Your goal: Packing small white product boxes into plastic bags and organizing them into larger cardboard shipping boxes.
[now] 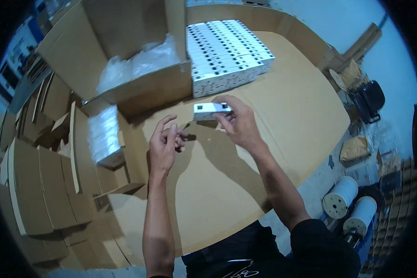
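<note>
Above the cardboard-covered table (208, 185), my right hand (240, 124) grips a small white box (206, 110) with dark square marks on top. My left hand (164, 146) hovers to the left of that box, fingers apart and slightly curled, with nothing in it. Farther back stands a block of many similar white boxes (229, 53), packed in tight rows. Left of my left hand, an open carton (133, 160) holds a stack of boxes in clear plastic wrap (104, 134).
A large open carton (148, 88) with crumpled plastic film (141, 60) stands at the back left. Several cardboard cartons (46, 185) crowd the left side. To the right are cable spools (340, 197), a black chair (369, 101) and paper-wrapped packages (355, 148) on the floor.
</note>
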The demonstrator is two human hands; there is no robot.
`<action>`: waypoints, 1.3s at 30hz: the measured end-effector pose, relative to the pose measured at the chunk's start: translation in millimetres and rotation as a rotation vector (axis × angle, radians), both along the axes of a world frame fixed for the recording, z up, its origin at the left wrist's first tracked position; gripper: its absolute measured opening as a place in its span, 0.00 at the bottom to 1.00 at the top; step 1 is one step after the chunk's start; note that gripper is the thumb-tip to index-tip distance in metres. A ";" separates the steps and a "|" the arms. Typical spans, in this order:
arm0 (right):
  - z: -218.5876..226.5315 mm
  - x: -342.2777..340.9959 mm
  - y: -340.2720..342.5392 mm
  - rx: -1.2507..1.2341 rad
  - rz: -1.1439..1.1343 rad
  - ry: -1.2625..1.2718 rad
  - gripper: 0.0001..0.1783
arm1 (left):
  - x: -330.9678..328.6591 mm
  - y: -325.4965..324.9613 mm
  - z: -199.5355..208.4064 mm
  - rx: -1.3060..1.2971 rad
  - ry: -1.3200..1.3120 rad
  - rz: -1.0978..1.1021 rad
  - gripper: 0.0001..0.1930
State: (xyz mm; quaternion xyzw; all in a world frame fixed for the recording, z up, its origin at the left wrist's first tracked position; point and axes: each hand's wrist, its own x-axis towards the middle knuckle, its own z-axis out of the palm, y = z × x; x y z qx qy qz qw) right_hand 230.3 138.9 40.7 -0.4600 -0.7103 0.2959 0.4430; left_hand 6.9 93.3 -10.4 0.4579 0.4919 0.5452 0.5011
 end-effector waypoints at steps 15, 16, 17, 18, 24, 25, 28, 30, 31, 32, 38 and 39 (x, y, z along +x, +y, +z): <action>-72.3 -46.4 -1.8 -0.180 0.189 0.280 0.21 | -21.2 -3.8 -7.8 0.062 -0.109 0.089 0.28; -69.7 -48.0 -1.6 -0.137 0.196 0.239 0.23 | -23.3 -5.5 -6.7 0.071 -0.097 0.087 0.28; -66.3 -49.1 -2.6 -0.094 0.201 0.199 0.24 | -25.1 -7.0 -6.7 0.081 -0.085 0.085 0.28; -61.4 -49.3 -5.0 -0.098 0.199 0.200 0.24 | -26.7 -8.2 -9.1 0.118 -0.062 0.088 0.28; -53.7 -44.9 -6.7 -0.163 0.229 0.106 0.28 | -20.3 -14.0 -8.9 0.059 0.078 0.089 0.31; -54.9 -45.1 -6.0 -0.153 0.234 0.092 0.29 | -19.3 -14.7 -6.7 0.060 0.082 0.090 0.31; -57.1 -45.1 -3.8 -0.152 0.241 0.061 0.30 | -13.4 -16.2 0.8 0.123 0.195 0.142 0.31; -56.3 -46.2 -3.5 -0.155 0.249 0.046 0.31 | -10.5 -17.9 3.1 0.258 0.229 0.250 0.29; -55.6 -46.8 -4.7 -0.145 0.256 0.028 0.33 | -11.7 -18.6 5.9 0.265 0.237 0.264 0.29; -54.9 -47.1 -5.9 -0.134 0.263 0.010 0.34 | -13.6 -18.8 9.4 0.349 0.281 0.332 0.28; -63.3 -36.0 -2.1 -0.051 0.257 -0.028 0.39 | 0.1 17.2 84.5 0.479 0.519 0.621 0.06; -63.5 -33.1 0.5 -0.032 0.218 -0.046 0.39 | -7.0 39.4 89.2 0.502 0.544 0.583 0.07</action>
